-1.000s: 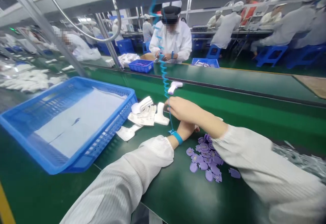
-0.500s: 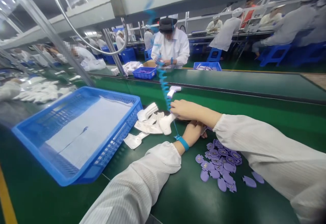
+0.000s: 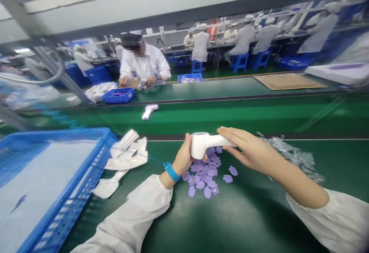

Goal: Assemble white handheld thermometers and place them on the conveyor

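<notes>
A white gun-shaped plastic housing (image 3: 198, 147) is held in the air between my two hands, its handle pointing right. My left hand (image 3: 183, 157), with a blue wrist strap (image 3: 172, 172), is closed around its wide head; some fingers are hidden behind it. The fingers and thumb of my right hand (image 3: 248, 150) pinch the handle's end. Below the housing lies a loose pile of purple oval pieces (image 3: 203, 178), several showing small metal parts. White half shells (image 3: 127, 153) are heaped left of my left hand.
A blue basket (image 3: 73, 203) lined with a white sheet stands at left. Clear plastic bits (image 3: 300, 159) lie beyond my right forearm. Another white gun-shaped housing (image 3: 150, 111) rests on the green belt (image 3: 230, 114). Across it, a co-worker (image 3: 145, 63) stands near a small blue bin (image 3: 118, 95).
My view has swung right. My right hand has left the heap of white shells, and a white housing is now raised between both hands, above the purple pieces.
</notes>
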Demonstrator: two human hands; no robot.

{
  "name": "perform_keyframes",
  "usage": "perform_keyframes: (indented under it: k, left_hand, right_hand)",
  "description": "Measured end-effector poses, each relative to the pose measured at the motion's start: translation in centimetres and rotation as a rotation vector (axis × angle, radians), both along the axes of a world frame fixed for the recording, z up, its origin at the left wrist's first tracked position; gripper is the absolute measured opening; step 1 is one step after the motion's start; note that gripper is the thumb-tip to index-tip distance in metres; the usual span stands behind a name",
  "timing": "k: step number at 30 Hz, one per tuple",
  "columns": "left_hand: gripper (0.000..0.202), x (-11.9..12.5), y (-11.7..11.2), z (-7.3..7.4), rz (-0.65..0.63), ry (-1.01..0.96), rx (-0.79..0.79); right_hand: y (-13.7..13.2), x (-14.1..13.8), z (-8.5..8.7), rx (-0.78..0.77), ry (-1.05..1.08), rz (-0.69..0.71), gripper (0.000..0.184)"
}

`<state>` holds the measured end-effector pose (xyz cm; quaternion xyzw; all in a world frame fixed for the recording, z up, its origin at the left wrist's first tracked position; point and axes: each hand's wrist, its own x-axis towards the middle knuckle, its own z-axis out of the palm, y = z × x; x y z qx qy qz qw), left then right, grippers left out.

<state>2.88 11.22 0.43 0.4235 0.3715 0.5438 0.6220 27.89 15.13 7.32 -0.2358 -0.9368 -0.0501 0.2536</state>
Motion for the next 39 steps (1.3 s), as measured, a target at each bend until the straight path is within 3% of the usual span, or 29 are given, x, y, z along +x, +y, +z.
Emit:
perform_keyframes:
  k: [4,8,13,17,20,23,26,29,34,39]
  left_hand:
    - [0.085,2.1,-1.8,2.6,-0.053,0.056,0.123]
    - [0.063,2.8,-2.9,4.8,-0.041,0.255,0.249]
    - [0.052,3.2,-3.2,6.4,-0.005,0.337,0.393]
    - [0.055,2.8,-3.3,7.3,0.064,0.453,0.526]
    - [0.055,2.5,-3.4,8.0,0.123,0.618,0.685]
    - [0.052,2.4,-3.5,8.3,0.123,0.787,0.793]
    - [0.049,2.4,-3.7,8.4,0.155,0.915,0.841]
    - [0.052,1.9,-3.7,8.7,0.189,0.913,0.862]
    - [0.041,1.0,-3.7,9.6,0.132,0.853,0.914]
    - [0.041,1.0,-4.0,9.7,0.102,0.793,0.953]
  right_hand:
    - [-1.7,2.0,0.2,0.065,0.05,-0.046,0.044]
    - [-2.2,3.9,2.1,0.047,0.058,-0.071,0.047]
    - [-2.7,4.3,4.8,-0.045,0.01,-0.026,0.05]
    - [-3.0,3.8,5.8,-0.155,0.014,-0.042,0.042]
    - [-3.2,3.8,6.0,-0.293,0.014,-0.043,0.043]
    - [-4.0,3.2,6.0,-0.405,0.136,0.026,0.065]
    - [-4.8,1.9,5.5,-0.453,0.262,0.114,0.05]
    - [-5.4,0.9,5.0,-0.452,0.386,0.098,0.029]
    - [-5.4,0.7,5.1,-0.644,0.51,0.0,0.028]
    - [-5.4,0.3,4.4,-0.686,0.654,0.074,0.022]
